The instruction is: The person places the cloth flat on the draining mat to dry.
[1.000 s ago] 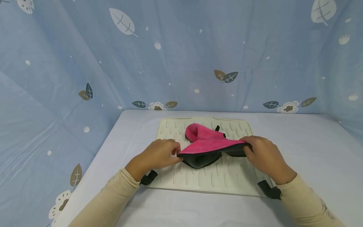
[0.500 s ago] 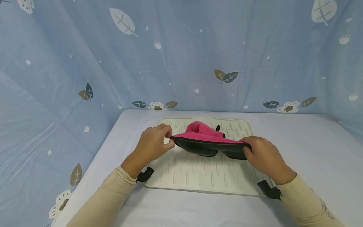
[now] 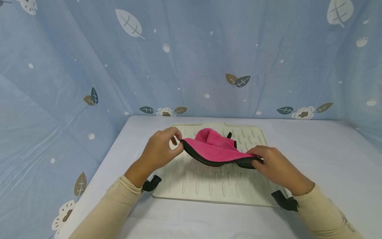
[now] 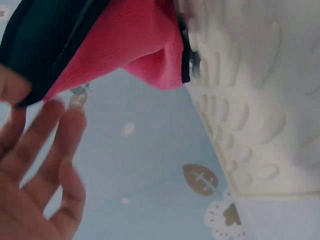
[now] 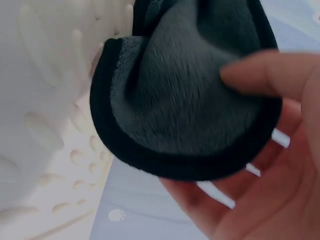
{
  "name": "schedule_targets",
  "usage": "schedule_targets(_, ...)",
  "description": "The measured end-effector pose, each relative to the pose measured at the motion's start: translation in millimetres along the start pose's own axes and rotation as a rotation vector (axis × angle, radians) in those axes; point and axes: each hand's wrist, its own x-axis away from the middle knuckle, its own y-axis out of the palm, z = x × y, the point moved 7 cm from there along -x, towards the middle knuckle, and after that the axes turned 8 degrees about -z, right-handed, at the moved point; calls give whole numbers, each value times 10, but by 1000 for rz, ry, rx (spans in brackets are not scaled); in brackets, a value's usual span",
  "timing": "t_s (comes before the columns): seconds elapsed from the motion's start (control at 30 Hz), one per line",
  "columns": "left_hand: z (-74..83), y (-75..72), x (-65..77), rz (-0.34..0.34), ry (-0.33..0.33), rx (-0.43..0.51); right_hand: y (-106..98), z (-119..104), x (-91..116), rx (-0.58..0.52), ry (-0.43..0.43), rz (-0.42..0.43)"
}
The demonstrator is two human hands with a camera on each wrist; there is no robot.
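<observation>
Soft, even light leaves a faint shadow on the mat (image 3: 209,192) below the cloth (image 3: 215,151); the left wrist view blurs the fingers (image 4: 71,125).

**One wide view from above, two close ones at the wrists**

Your head camera looks forward and down, standing back enough to take in your left hand (image 3: 158,150), your right hand (image 3: 277,166), the whole ridged mat (image 3: 209,191) on the white table (image 3: 322,156) and the blue curtain (image 3: 191,59) beyond. Your left wrist camera sits near, its picture turned sideways: mat on the right, curtain lower down, and the cloth (image 4: 125,40) at upper left. Your right wrist camera is also close, looking onto the cloth's dark face, with the mat along its left. All three share cloth, mat and curtain; each wrist view shows only its own hand.
</observation>
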Motion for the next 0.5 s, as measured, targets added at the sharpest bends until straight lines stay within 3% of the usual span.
schedule_targets(0.2, 40, 158, 7, -296, 56, 120, 125, -16, 5, -27, -78, -147)
schedule_targets(0.5, 53, 310, 103, -579, 26, 244, 215, 1, 23, -51, -117, -277)
